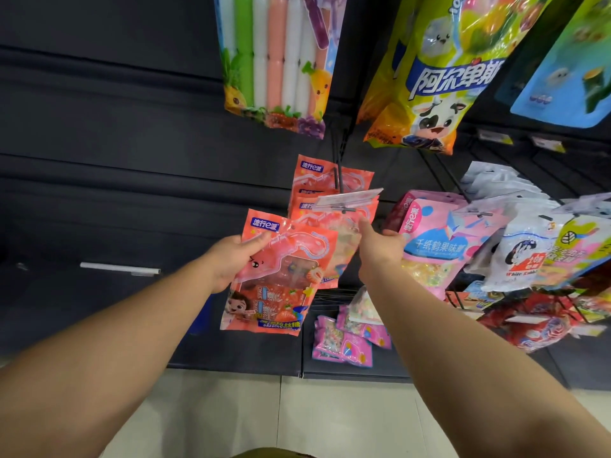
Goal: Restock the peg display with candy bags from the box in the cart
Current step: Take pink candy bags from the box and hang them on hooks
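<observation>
Here left hand (231, 259) clenched on spare candy bag (281, 276) at 9 o'clock, kept ready — right hand (380, 249) pinching hung bags (334, 200) on peg (337, 175), likely steadying them for loading.

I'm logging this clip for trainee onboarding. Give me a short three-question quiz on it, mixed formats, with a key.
1. True or false: the left hand grips a red bag.
2. The right hand reaches toward: A) the peg with red bags, B) the yellow bag, C) the floor.
3. Fill in: right of the red bags hang ____ bags.

Key: 1 true; 2 A; 3 pink.
</observation>
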Demonstrator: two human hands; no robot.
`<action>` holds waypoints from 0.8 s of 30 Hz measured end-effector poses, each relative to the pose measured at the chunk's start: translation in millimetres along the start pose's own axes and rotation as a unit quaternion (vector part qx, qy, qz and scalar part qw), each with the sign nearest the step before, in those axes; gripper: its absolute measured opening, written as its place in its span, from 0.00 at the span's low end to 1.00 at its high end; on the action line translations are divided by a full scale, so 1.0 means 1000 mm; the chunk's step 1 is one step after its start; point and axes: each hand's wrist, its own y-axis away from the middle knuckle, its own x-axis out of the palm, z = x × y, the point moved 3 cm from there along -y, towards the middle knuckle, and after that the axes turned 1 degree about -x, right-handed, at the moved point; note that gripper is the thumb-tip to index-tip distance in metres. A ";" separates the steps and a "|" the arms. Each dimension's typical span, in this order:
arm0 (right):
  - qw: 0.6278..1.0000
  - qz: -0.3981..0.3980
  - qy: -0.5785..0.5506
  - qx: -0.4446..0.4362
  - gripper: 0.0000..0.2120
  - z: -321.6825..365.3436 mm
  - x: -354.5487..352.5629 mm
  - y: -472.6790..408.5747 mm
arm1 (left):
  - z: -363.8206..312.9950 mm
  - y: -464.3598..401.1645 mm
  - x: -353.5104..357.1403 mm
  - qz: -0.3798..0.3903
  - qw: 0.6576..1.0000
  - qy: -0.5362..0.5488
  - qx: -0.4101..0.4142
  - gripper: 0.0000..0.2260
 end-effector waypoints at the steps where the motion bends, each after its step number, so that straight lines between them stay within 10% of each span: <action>1: 0.999 0.022 -0.032 0.011 0.24 -0.005 -0.001 0.000 | -0.001 0.000 0.003 0.002 1.000 0.004 0.002 0.17; 6: 0.958 0.282 -0.040 0.041 0.25 -0.017 0.006 0.017 | -0.010 -0.004 0.028 0.000 1.000 0.023 0.008 0.18; 11: 0.976 0.215 -0.028 -0.002 0.08 0.001 -0.004 0.016 | -0.026 -0.009 0.054 -0.059 0.997 0.036 0.035 0.18; 15: 0.983 0.178 -0.023 -0.027 0.07 0.010 -0.009 0.011 | -0.049 -0.014 0.064 -0.097 0.991 0.025 0.085 0.06; 24: 0.986 0.157 -0.027 -0.054 0.08 0.022 -0.008 0.006 | -0.069 -0.025 0.071 -0.120 0.990 -0.014 0.076 0.13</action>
